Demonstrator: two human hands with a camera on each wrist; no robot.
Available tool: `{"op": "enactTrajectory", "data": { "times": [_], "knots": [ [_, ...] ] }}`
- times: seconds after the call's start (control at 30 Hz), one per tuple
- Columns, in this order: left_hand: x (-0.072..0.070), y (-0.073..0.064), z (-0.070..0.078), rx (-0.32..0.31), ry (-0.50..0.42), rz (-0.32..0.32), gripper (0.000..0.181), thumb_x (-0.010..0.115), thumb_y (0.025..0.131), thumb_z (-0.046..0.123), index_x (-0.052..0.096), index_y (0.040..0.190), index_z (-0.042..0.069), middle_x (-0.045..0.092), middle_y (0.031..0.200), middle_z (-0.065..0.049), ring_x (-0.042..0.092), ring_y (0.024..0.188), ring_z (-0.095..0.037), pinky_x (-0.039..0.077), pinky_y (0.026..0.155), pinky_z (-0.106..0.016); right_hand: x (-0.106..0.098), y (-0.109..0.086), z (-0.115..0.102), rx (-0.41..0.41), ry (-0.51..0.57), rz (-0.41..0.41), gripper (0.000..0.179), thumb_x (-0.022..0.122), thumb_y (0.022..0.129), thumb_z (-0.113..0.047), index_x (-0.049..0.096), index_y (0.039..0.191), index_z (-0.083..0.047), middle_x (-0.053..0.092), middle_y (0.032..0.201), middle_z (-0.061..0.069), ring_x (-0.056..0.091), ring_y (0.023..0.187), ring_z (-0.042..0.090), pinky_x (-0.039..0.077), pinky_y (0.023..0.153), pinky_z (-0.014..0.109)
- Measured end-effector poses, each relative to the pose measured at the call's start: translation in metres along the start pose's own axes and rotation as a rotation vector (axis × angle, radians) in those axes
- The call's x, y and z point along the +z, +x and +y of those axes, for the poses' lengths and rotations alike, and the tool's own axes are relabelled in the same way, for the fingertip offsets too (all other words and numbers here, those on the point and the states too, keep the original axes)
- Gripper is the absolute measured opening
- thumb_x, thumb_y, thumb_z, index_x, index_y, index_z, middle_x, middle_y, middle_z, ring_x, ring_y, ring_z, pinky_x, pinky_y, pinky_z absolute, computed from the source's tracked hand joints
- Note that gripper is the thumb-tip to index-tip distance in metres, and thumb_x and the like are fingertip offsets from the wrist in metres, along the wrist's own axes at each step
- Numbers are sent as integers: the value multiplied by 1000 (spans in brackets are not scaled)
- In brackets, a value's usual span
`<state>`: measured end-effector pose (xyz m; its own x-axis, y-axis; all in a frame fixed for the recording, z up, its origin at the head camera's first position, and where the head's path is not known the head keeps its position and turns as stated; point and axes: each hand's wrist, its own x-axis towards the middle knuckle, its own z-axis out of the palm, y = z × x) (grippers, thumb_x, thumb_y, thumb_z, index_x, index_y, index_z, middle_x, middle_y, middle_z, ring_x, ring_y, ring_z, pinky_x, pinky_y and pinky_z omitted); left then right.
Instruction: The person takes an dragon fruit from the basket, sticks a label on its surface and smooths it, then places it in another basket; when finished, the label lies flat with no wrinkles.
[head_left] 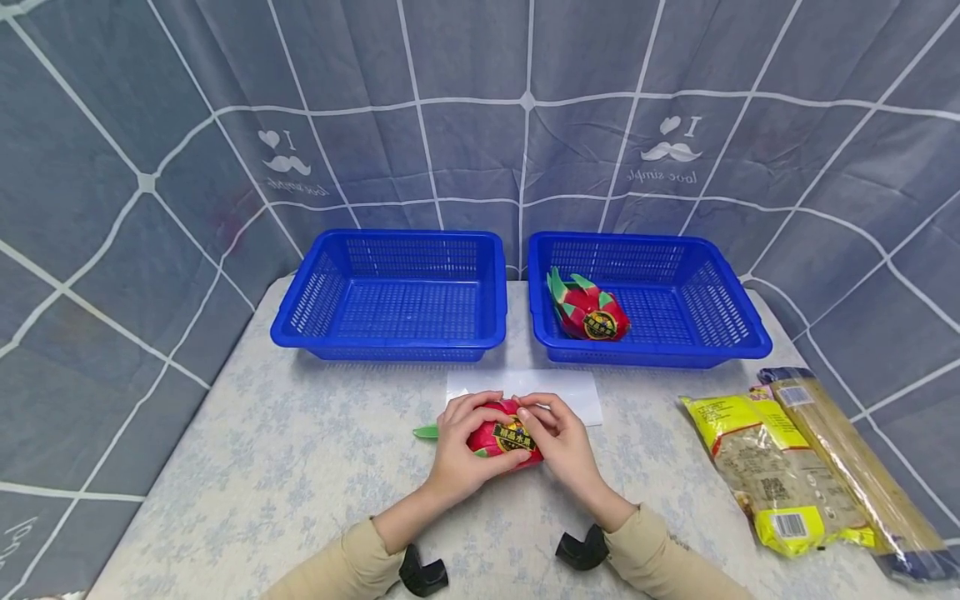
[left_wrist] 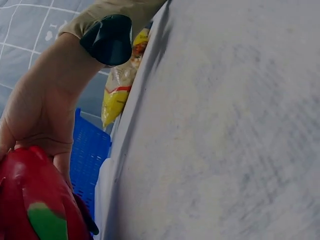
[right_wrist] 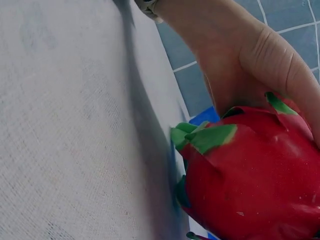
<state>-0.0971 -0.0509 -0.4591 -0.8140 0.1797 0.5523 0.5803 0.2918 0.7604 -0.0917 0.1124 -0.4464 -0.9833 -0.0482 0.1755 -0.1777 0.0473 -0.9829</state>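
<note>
Over the near middle of the table, both hands are at a red dragon fruit point(head_left: 487, 440) with green-tipped scales and a black-and-gold label point(head_left: 513, 437). My left hand point(head_left: 459, 446) grips it from the left, thumb along the near side below the label and fingers over the top. On the other end, the right hand point(head_left: 564, 442) has bent fingers and its thumb at the label's upper right edge. The left wrist view shows the right hand point(left_wrist: 45, 112) around the fruit's end. In the right wrist view, the left hand point(right_wrist: 245, 60) curls over the dragon fruit point(right_wrist: 250, 175).
A white sheet point(head_left: 581, 396) lies just behind the hands. Two blue baskets stand at the back: the left basket point(head_left: 390, 342) and the right basket point(head_left: 660, 352), which holds another labelled dragon fruit point(head_left: 588, 310). At right lie a yellow food bag point(head_left: 780, 467) and a long noodle pack point(head_left: 855, 467).
</note>
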Motion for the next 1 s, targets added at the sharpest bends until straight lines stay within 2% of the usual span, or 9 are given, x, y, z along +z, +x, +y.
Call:
{"op": "enactTrajectory", "data": {
  "times": [0.17, 0.23, 0.37, 0.53, 0.6, 0.7, 0.8, 0.93, 1.0],
  "knots": [
    [-1, -1, 0, 33, -55, 23, 29, 85, 67, 20, 71, 92, 18, 61, 118, -10, 45, 112, -24, 25, 93, -50, 0, -1, 0, -20, -8, -18, 18, 56, 94, -7, 58, 110, 1, 65, 111, 19, 63, 96, 10, 50, 78, 20],
    [-2, 0, 1, 26, -90, 30, 25, 83, 68, 13, 71, 91, 14, 61, 117, -12, 46, 112, -26, 26, 94, -50, 0, -1, -1, -31, -2, -28, 19, 54, 95, -5, 57, 112, 2, 64, 113, 20, 62, 100, 11, 49, 80, 19],
    [-5, 3, 5, -13, -170, 38, 21, 77, 70, 0, 71, 89, 6, 61, 117, -17, 45, 112, -34, 27, 95, -48, 1, -3, -3, -59, -11, -58, 24, 56, 93, -4, 55, 116, 3, 61, 120, 19, 59, 109, 17, 48, 84, 20],
    [-15, 11, 30, -65, -209, 28, 15, 67, 75, -10, 70, 88, -6, 59, 115, -26, 44, 110, -44, 28, 94, -48, 4, -7, -11, -83, -39, -64, 31, 66, 86, -3, 55, 115, 3, 58, 125, 17, 57, 112, 27, 49, 83, 21],
    [-19, 13, 39, -90, -213, 20, 13, 64, 77, -10, 69, 89, -7, 60, 115, -26, 43, 110, -44, 28, 95, -47, 5, -8, -10, -99, -35, -47, 30, 66, 86, -3, 57, 114, 2, 58, 125, 17, 56, 113, 26, 48, 84, 21],
    [-20, 13, 39, -119, -232, 12, 14, 61, 81, -9, 70, 91, -7, 60, 116, -24, 43, 112, -42, 28, 96, -44, 6, -9, -6, -135, -49, -30, 27, 64, 88, -2, 59, 115, 2, 58, 125, 17, 54, 115, 23, 48, 85, 21],
    [-20, 13, 38, -110, -241, 10, 15, 58, 82, -11, 69, 92, -8, 60, 115, -25, 44, 111, -43, 28, 96, -42, 6, -8, 3, -173, -59, -26, 26, 61, 90, -4, 60, 116, 0, 58, 125, 16, 55, 115, 16, 47, 87, 21],
    [-20, 13, 38, -74, -227, 21, 19, 55, 81, -14, 68, 93, -9, 60, 113, -27, 45, 108, -44, 29, 96, -38, 6, -7, 1, -158, -80, -33, 25, 55, 93, -2, 59, 117, 1, 60, 122, 16, 57, 112, 15, 47, 88, 20],
    [-20, 13, 37, -53, -198, 29, 19, 57, 80, -14, 67, 95, -9, 61, 111, -27, 45, 107, -43, 30, 94, -40, 6, -6, -5, -146, -100, -38, 25, 54, 93, 0, 57, 118, 3, 61, 120, 17, 58, 110, 16, 47, 87, 20]
  ]
}}
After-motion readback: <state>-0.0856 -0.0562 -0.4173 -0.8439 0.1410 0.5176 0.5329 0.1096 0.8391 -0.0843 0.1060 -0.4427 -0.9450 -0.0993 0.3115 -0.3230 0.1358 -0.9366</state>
